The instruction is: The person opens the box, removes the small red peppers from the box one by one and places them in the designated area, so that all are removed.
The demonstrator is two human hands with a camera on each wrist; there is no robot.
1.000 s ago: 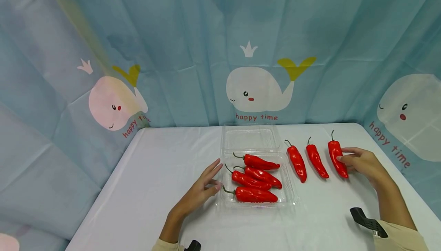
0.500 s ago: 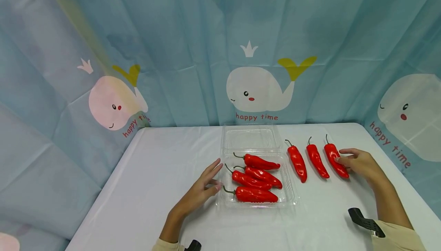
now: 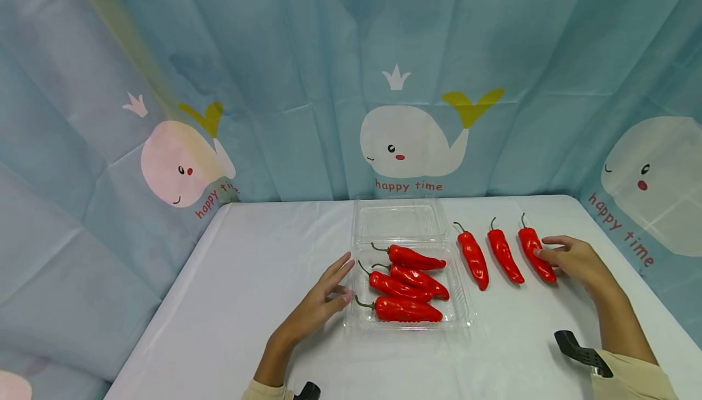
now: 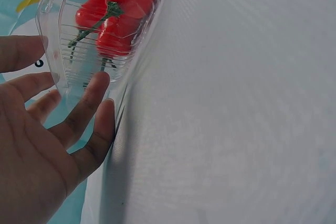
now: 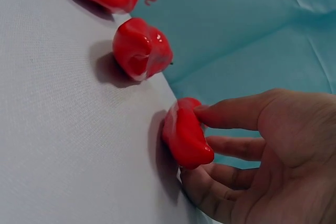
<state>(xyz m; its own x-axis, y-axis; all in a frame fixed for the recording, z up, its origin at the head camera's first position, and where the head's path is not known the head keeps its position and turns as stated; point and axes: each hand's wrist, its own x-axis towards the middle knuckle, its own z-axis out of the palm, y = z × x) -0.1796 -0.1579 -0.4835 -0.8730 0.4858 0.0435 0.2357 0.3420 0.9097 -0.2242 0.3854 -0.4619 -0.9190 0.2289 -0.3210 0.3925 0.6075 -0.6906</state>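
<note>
My right hand (image 3: 576,261) is at the rightmost red chili pepper (image 3: 536,256) on the table. In the right wrist view, the thumb lies on top of that pepper (image 5: 188,132) while the curled fingers stay behind and below it. My left hand (image 3: 320,296) has its fingers spread at the left side of a clear plastic clamshell box (image 3: 462,321). Fingertips meet the box's clear wall in the left wrist view, where the palm shows. Inside the box lie several red peppers (image 3: 408,310) with green stems, pointing left.
Two more red peppers, one at the left (image 3: 473,260) and one in the middle (image 3: 504,256), lie between the box and my right hand. The box's lid (image 3: 400,220) is folded back behind it. A white cloth covers the table (image 3: 247,266); a blue whale-print curtain (image 3: 307,83) hangs behind.
The rightmost pepper has shifted slightly, its stem end moving left and its body tilting, with my right hand moving a little left alongside. My left hand and the box stayed put.
</note>
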